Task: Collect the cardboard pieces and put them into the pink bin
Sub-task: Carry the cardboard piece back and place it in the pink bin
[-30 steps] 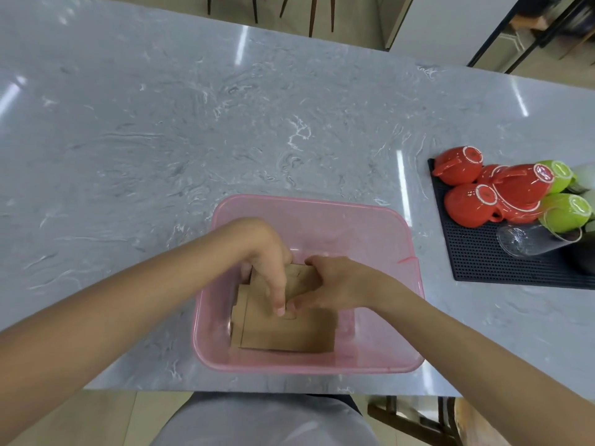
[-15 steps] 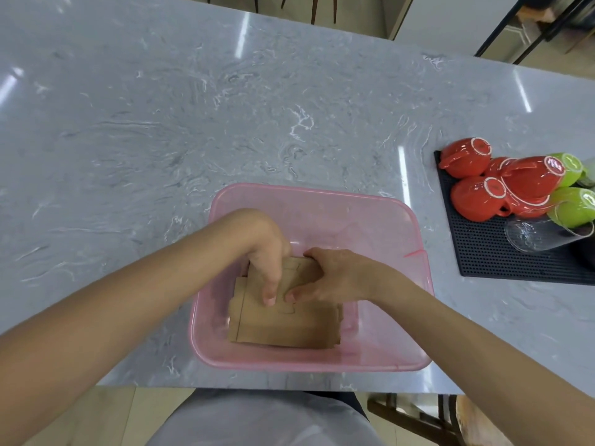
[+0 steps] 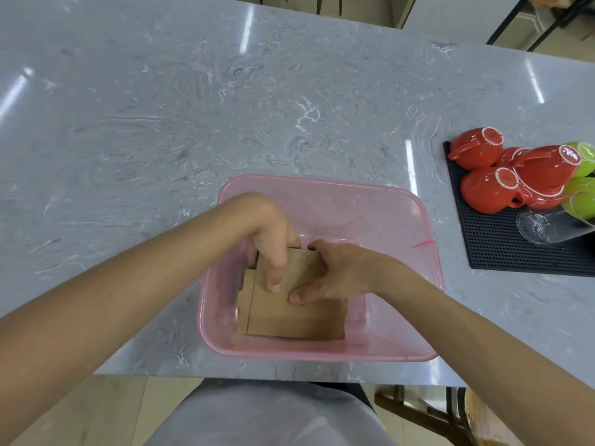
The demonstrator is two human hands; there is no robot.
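A translucent pink bin (image 3: 418, 220) stands on the grey marble counter near its front edge. Inside it lies a stack of brown cardboard pieces (image 3: 299, 320), flat on the bottom towards the left. Both hands reach down into the bin. My left hand (image 3: 273, 239) presses its fingers on the stack's upper left. My right hand (image 3: 335, 272) rests on the upper right of the stack, thumb and fingers pinching its top piece. The far part of the cardboard is hidden under the hands.
At the right a black rubber mat (image 3: 502, 252) carries upside-down red cups (image 3: 486, 191), green cups (image 3: 582, 201) and a clear glass (image 3: 544, 226) on its side. The counter's front edge (image 3: 257, 376) runs just below the bin.
The hands and cardboard stay in the bin almost unmoved. The view has shifted slightly, so the bin sits a little higher in the frame.
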